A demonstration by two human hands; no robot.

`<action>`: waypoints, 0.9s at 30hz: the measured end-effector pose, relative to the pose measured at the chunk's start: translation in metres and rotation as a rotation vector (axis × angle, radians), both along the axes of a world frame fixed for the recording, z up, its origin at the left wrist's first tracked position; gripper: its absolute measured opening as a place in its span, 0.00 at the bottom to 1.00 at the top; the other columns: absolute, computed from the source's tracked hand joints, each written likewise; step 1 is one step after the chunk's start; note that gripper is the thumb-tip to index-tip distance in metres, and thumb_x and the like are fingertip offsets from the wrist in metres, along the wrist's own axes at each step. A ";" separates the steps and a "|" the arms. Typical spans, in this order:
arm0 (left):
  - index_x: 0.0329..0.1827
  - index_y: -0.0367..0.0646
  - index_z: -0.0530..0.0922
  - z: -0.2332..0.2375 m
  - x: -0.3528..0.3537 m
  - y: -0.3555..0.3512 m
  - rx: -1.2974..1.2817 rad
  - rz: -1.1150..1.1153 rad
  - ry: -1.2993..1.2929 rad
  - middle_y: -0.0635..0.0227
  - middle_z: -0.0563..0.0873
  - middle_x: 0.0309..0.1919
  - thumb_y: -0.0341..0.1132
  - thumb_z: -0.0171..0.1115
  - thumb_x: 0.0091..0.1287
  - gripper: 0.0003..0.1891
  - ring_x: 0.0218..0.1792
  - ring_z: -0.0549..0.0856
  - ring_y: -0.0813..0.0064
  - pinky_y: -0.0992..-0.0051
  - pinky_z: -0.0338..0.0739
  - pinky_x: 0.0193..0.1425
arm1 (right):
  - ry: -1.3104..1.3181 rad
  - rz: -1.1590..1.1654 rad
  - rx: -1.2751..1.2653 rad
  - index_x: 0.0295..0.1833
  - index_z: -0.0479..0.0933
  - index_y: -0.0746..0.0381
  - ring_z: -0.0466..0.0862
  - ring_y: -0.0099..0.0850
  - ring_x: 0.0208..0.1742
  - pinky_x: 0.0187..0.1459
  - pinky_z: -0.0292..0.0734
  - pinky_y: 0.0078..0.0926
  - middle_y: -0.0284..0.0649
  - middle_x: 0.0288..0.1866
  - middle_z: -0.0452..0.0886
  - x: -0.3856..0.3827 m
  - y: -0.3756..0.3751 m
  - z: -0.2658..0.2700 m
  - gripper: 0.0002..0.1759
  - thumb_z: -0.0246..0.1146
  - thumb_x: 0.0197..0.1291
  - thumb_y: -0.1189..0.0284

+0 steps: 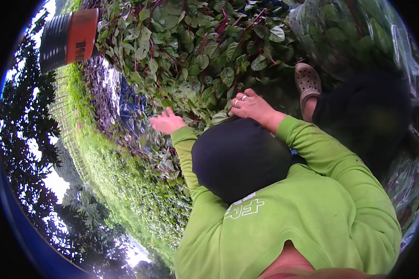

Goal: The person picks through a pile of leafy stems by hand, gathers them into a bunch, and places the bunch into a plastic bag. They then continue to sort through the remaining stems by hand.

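Green field (111,176) and dark trees (32,93) fill the left, and a bed of leafy plants (191,60) lies far. The left hand (166,122) hovers, fingers spread, just beside the leaves. The right hand (251,106) is curled into them; I cannot tell whether it is clamped on a stem. The red stems (203,43) run near-to-far, tips leaning right. It seems best to part the leaves leftward and grip one stem along its length.

The lime-green cotton sweatshirt (312,218) bears white outlined block letters (244,208) — only a creased, tilted fragment shows, not readable as a word. The orange-and-black ribbed plastic container (70,37) carries dark print — too blurred to read.
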State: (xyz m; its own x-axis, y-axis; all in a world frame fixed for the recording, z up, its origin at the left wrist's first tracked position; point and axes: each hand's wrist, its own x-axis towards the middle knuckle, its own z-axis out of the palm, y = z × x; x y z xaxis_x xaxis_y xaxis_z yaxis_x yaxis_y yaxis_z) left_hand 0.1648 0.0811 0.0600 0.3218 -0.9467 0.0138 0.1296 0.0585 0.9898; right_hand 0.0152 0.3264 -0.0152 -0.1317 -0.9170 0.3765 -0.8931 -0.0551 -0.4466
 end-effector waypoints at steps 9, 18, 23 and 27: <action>0.57 0.40 0.86 -0.040 -0.138 -0.046 -0.484 -0.938 -1.256 0.55 0.91 0.48 0.31 0.67 0.65 0.18 0.49 0.89 0.60 0.65 0.82 0.58 | -0.033 0.003 0.042 0.42 0.82 0.49 0.82 0.31 0.52 0.66 0.68 0.39 0.30 0.39 0.82 -0.002 -0.005 0.005 0.08 0.59 0.60 0.69; 0.39 0.42 0.84 -0.024 -0.114 0.001 -0.786 -0.960 -1.312 0.55 0.85 0.38 0.26 0.64 0.58 0.07 0.45 0.83 0.49 0.55 0.78 0.53 | 0.027 -0.049 0.031 0.41 0.83 0.55 0.80 0.37 0.61 0.78 0.60 0.52 0.37 0.49 0.83 -0.009 -0.005 0.003 0.08 0.60 0.59 0.68; 0.45 0.42 0.85 -0.057 -0.065 0.052 -0.417 -1.298 -0.993 0.57 0.84 0.37 0.23 0.66 0.59 0.11 0.40 0.85 0.53 0.62 0.80 0.46 | 0.120 -0.129 -0.151 0.44 0.80 0.53 0.77 0.37 0.69 0.80 0.57 0.52 0.36 0.55 0.81 -0.007 -0.005 0.016 0.08 0.63 0.58 0.67; 0.50 0.41 0.87 -0.043 -0.059 0.051 0.268 -1.583 -0.760 0.61 0.88 0.40 0.24 0.67 0.58 0.16 0.41 0.87 0.64 0.69 0.82 0.50 | -0.004 -0.201 0.116 0.43 0.80 0.53 0.79 0.37 0.63 0.79 0.56 0.53 0.35 0.50 0.80 -0.010 0.001 0.013 0.07 0.61 0.59 0.71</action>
State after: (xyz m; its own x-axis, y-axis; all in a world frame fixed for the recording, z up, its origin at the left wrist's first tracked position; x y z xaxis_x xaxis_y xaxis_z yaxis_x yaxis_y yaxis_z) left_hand 0.1059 0.1321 0.0170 -0.8173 -0.3171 -0.4812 -0.5511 0.1863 0.8134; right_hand 0.0049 0.3276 -0.0021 -0.3172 -0.9093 0.2694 -0.8792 0.1755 -0.4429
